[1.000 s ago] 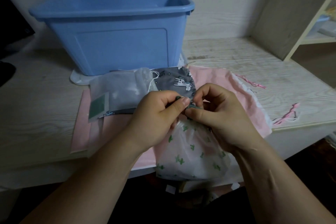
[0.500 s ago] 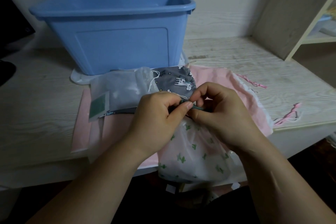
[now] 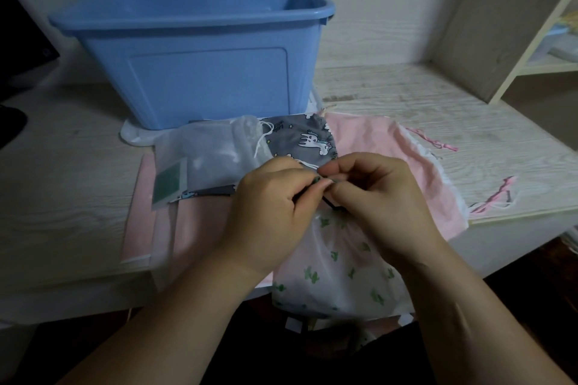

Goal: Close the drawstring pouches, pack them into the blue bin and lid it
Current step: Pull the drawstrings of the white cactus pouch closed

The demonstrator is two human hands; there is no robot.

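The left grip (image 3: pixel 272 206) and right grip (image 3: pixel 381 203) meet fingertip to fingertip above the front edge of the bench (image 3: pixel 62 181). Each pinches the dark cord (image 3: pixel 331 204) at the neck of the cactus pouch (image 3: pixel 341 269) between curled thumb and forefinger. A short kinked length of cord shows just under the right thumb. By that hold, the step in hand looks like drawing or knotting the cord to shut this pouch. The neck is hidden under the fingers, so how far it is gathered cannot be told. The pouch's body hangs off the front edge between the forearms, probably so that its own weight pulls against the cord while both grips work it.

Behind the grips, further in on the bench, the other pouches lie in an overlapping pile, within reach for their turn. A mesh pouch (image 3: pixel 212 162) is on the left with a white cord loose at its top. A grey pouch (image 3: pixel 300 141) lies partly under it. A pink pouch (image 3: pixel 406 172) spreads toward the right edge, its pink cords (image 3: pixel 491 197) trailing near the front right corner.

The bin (image 3: pixel 200 84) stands at the back, just behind the pile, with its top uncovered and ready for packing. Its floor is out of sight. Something pale (image 3: pixel 131 137) pokes out under its base; it may be the lid, but I cannot tell.
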